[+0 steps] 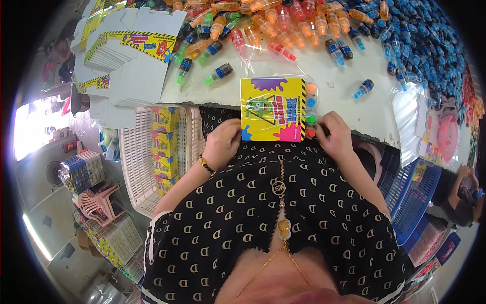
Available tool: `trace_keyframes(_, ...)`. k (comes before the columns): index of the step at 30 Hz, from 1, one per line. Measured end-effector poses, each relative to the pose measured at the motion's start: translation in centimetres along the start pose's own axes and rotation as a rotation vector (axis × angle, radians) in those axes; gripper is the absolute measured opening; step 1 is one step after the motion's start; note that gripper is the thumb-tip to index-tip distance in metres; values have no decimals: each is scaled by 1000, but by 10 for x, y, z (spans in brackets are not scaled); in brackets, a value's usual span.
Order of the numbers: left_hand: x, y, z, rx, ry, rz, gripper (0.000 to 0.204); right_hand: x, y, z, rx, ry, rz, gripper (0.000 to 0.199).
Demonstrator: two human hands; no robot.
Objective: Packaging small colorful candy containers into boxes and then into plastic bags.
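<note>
A yellow printed box [263,109] in a clear plastic bag [273,70] lies at the table's front edge, before my chest. Along its right side shows a row of small bottles with orange, blue, green and red ends [311,104]. My left hand [224,143] grips the box's lower left edge, its fingertips partly hidden behind it. At the lower right corner, my right hand [334,136] has its fingers bent around the bagged box's side, beside the red bottle end. The bag's loose mouth points away from me across the table.
Heaps of orange and red bottles [273,23] and blue bottles [425,40] cover the table's far side. Flat box blanks [134,66] are stacked left. Below stands a white basket [136,157] with yellow boxes [164,144]. Clear bags [407,121] and blue crates [415,197] are right.
</note>
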State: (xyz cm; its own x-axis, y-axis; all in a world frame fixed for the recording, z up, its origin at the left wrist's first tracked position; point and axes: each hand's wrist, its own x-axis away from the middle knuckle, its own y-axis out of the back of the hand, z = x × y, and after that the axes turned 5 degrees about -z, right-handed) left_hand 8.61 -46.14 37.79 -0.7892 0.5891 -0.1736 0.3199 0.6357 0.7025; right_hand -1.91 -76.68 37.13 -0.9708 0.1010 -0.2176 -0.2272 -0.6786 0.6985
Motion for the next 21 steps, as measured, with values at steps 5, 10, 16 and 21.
trace_keyframes(5,-10,-10,3,66,255,41,34,-16,-1,7,97,37,-197,15)
trace_keyframes(10,-9,-2,1,172,348,128,40,-5,-5,-5,-46,76,-192,18)
trace_keyframes(16,-37,11,-38,-138,-220,35,55,-16,-11,-3,-8,5,-242,17)
trace_keyframes(21,-46,-8,-38,-207,-247,142,66,-21,-5,-2,108,126,-263,13)
